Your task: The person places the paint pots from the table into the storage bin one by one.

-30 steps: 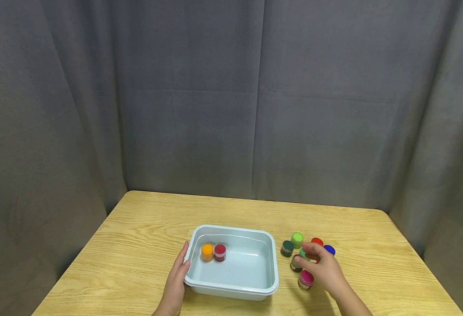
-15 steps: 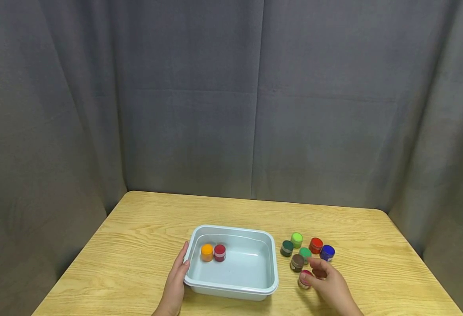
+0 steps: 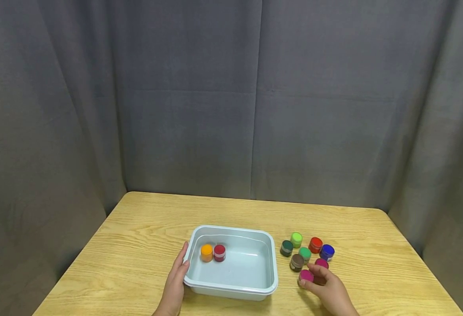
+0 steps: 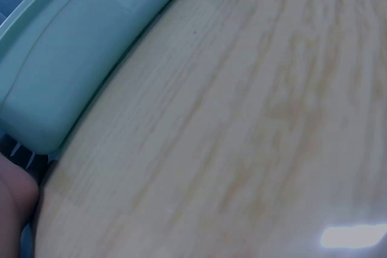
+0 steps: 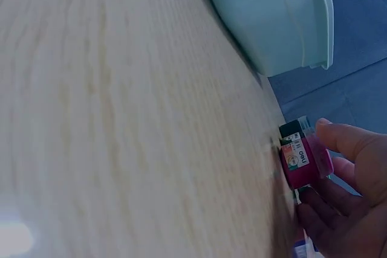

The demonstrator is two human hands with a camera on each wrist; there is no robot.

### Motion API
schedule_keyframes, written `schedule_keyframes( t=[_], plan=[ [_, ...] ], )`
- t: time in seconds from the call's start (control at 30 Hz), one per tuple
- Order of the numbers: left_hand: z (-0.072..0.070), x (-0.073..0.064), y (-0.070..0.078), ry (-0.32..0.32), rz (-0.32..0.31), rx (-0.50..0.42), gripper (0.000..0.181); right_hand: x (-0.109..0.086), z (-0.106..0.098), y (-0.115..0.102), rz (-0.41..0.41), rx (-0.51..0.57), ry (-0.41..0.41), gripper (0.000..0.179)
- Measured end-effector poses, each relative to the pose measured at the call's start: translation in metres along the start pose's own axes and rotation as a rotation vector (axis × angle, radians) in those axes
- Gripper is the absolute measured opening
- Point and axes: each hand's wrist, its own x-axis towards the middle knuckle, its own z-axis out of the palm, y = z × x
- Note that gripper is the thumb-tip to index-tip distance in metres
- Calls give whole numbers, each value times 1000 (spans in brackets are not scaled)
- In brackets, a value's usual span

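Observation:
In the head view, my left hand [image 3: 173, 281] holds the left side of a pale blue plastic tub [image 3: 251, 289], thumb at the rim and fingers along the outer wall. An orange paint jar [image 3: 207, 253] and a dark red paint jar [image 3: 219, 253] stand together inside it. To the right of the tub, my right hand [image 3: 329, 289] pinches a magenta paint jar [image 3: 306, 276] between thumb and fingers. The right wrist view shows that magenta jar's label [image 5: 295, 152] facing the camera, with the thumb at its lid. A second magenta-lidded jar [image 3: 322, 263] sits just behind the fingers.
Several more paint jars stand close by on the wooden table [image 3: 144, 228]: brown [image 3: 297, 263], dark green [image 3: 287, 248], mid green [image 3: 305, 254], light green [image 3: 296, 239], red [image 3: 316, 245] and blue [image 3: 327, 252]. Grey curtains [image 3: 192, 131] hang behind and at both sides.
My right hand has moved from over the brown and green jars towards me, down to the nearest magenta jar, uncovering jars behind it. The left hand and tub have stayed put.

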Motion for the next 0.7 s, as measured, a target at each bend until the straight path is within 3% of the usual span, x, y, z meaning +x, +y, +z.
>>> schedule_keyframes(
  t=[0.7],
  plan=[
    [0,-1,1,10,19,9,55,0,-1,2,-16,-15,14,70]
  ],
)
